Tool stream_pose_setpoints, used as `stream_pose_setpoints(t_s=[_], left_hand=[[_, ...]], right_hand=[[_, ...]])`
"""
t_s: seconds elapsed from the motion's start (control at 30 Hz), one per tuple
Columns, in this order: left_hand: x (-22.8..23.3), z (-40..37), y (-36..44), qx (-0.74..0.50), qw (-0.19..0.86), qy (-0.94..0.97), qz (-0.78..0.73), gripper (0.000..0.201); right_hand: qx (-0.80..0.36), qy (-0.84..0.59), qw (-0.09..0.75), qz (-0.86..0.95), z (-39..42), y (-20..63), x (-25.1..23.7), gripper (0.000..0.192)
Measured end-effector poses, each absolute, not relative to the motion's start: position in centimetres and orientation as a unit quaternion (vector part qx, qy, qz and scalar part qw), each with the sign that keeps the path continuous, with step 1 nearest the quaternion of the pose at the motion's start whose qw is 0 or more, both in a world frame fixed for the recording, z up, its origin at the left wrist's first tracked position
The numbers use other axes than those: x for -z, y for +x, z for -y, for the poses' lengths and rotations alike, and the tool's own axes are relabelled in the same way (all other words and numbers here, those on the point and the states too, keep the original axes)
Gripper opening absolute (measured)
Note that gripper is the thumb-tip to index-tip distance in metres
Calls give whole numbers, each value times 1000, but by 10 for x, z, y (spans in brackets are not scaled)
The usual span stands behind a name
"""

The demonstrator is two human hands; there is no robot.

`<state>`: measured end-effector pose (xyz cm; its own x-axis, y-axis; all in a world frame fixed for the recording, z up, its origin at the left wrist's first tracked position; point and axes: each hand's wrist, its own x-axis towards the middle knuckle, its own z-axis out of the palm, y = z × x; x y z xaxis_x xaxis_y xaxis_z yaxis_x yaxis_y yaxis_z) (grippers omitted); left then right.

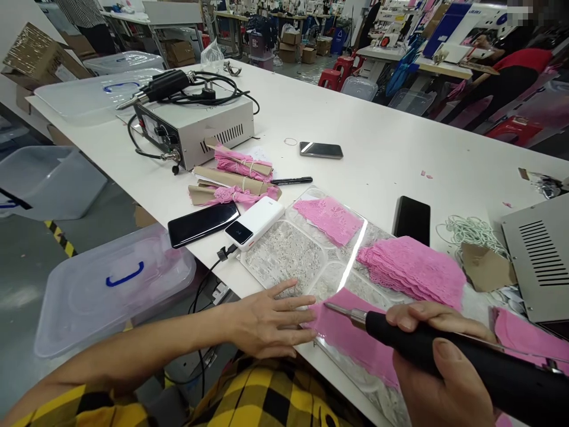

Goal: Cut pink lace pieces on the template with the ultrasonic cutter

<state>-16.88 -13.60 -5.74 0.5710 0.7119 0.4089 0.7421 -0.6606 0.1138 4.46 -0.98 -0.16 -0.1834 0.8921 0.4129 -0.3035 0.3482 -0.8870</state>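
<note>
My right hand (444, 362) is wrapped round a black handheld tool (413, 341) with a slim metal tip. Its tip meets the left end of a pink fabric piece (355, 338) lying on a clear-topped, stone-patterned board (284, 255). My left hand (275, 317) lies flat with fingers spread, its fingertips at the fabric's left edge. Beyond the tool sits a stack of pink lace pieces (413, 270). A single pink lace piece (329, 218) rests at the board's far side. My right hand and the tool hide part of the fabric.
A white power bank (255, 222) and a dark phone (203, 224) lie left of the board. Behind them are pink lace bundles (240, 166) and a grey control box (213, 127) bearing another handheld tool (166, 86). A second grey box (540, 255) stands at right.
</note>
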Motion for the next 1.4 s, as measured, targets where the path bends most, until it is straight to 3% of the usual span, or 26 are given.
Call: stream_pose_setpoints(t_s=[0.57, 0.9, 1.2, 1.4], left_hand=[[62, 146, -170, 214, 17, -881, 421, 35], [59, 144, -169, 256, 29, -874, 412, 36], [36, 143, -170, 249, 34, -862, 440, 40], [31, 112, -126, 327, 39, -846, 418, 25]], right_hand=[[-543, -240, 538, 599, 21, 44, 10, 17], [-561, -247, 539, 578, 24, 39, 6, 11], [-463, -311, 694, 456, -21, 107, -14, 12], [-391, -374, 739, 402, -34, 171, -8, 13]])
